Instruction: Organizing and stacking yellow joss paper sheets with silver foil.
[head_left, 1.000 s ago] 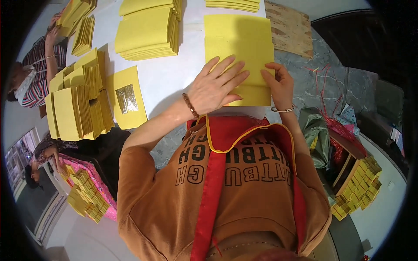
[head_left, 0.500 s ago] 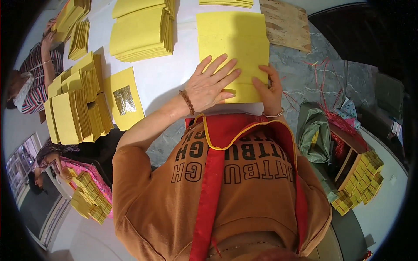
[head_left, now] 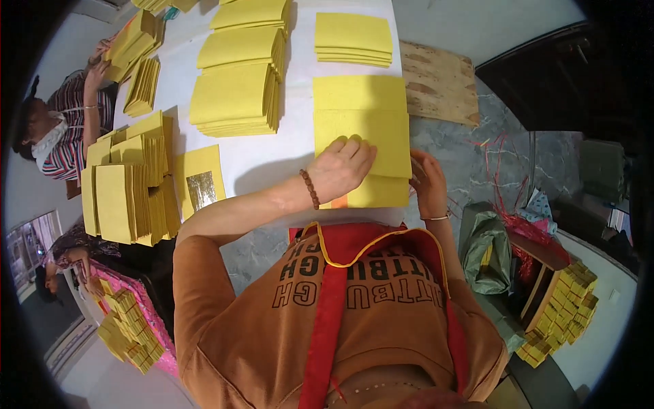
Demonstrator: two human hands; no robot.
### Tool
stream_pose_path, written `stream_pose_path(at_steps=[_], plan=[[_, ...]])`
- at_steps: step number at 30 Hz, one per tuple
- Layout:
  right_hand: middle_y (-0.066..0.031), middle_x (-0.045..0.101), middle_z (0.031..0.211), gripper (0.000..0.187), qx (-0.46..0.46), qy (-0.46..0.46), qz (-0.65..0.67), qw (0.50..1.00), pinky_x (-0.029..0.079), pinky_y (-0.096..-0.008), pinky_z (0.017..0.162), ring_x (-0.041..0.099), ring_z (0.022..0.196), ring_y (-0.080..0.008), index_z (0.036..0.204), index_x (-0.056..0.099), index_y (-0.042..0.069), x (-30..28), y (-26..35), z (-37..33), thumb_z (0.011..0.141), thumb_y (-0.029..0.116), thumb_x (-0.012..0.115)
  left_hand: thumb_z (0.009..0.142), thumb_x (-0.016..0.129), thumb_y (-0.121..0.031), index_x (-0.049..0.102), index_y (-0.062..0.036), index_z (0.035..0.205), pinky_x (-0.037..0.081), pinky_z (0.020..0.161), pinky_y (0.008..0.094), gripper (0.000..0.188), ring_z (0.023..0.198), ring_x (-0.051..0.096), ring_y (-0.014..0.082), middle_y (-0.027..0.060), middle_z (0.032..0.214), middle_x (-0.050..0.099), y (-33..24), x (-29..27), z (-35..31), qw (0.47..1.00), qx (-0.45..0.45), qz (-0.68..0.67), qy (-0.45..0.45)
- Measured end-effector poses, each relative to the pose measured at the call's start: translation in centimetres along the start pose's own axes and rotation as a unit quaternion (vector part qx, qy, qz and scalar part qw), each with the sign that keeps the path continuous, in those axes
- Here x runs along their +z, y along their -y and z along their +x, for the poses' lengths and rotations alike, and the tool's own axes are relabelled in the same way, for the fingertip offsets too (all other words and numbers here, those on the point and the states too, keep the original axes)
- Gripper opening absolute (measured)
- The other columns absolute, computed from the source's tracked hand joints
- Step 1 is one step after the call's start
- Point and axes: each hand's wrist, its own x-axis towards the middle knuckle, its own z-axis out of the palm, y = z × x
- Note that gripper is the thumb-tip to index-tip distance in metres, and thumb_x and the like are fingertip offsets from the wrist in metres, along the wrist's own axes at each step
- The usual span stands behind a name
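A stack of yellow folded paper sheets [head_left: 361, 123] lies in front of me at the table's near edge, with a small orange patch showing low on it. My left hand [head_left: 344, 167], a beaded bracelet at its wrist, rests on the stack's lower part with its fingers curled in; the fingertips are hidden beneath. From under it a crease runs right across the paper. At the right edge of the stack is my right hand [head_left: 429, 184], fingers bent but apart, nothing visible between them.
Thick stacks of yellow folded paper [head_left: 231, 102] line the table [head_left: 300, 88] beyond my left hand. Upright yellow bundles [head_left: 129, 191] stand left, beside a sheet with a shiny silver patch [head_left: 202, 189]. A co-worker [head_left: 75, 123] handles yellow paper far left. A plywood board [head_left: 439, 82] lies right.
My left hand, spread flat on the paper before, has curled its fingers. My right thumb has come off the sheet to its edge. The whole view has shifted, showing more of the table's far side.
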Motion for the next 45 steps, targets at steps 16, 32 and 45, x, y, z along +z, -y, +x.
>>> stream_pose_path(at_steps=[16, 32, 45], plan=[[-0.0007, 0.061, 0.098, 0.021, -0.027, -0.02, -0.006, 0.999, 0.044, -0.0277, 0.076, 0.056, 0.092, -0.0123, 0.103, 0.058, 0.009, -1.5, -4.6, 4.3, 0.09, 0.024, 0.051, 0.076, 0.049, -0.004, 0.049, -0.0143, 0.122, 0.041, 0.084, 0.0393, 0.047, 0.107, 0.049, 0.0243, 0.0033, 0.121, 0.053, 20.1, 7.8, 11.8, 0.979, -0.134, 0.058, -0.142], [0.0011, 0.06, 0.096, 0.019, -0.003, -0.002, -0.013, 1.0, 0.042, -0.0246, 0.075, 0.055, 0.089, -0.0093, 0.102, 0.058, 0.008, -1.5, -4.2, 5.2, 0.089, 0.021, 0.053, 0.082, 0.055, -0.041, 0.017, -0.0296, 0.14, 0.022, 0.105, 0.0467, 0.07, 0.131, 0.02, 0.0329, 0.0099, 0.145, 0.019, 20.0, 12.3, 9.5, 0.989, -0.12, 0.025, 0.081], [-0.0022, 0.056, 0.108, 0.024, -0.11, 0.023, -0.125, 0.986, 0.042, -0.0244, 0.078, 0.052, 0.098, -0.0104, 0.107, 0.057, 0.008, -0.1, -1.2, 3.1, 0.088, 0.021, 0.054, 0.077, 0.062, -0.031, 0.031, -0.0227, 0.134, 0.035, 0.097, 0.0412, 0.066, 0.12, 0.037, 0.031, 0.0106, 0.133, 0.036, 20.9, 6.7, 9.8, 0.992, -0.107, -0.062, 0.024]])
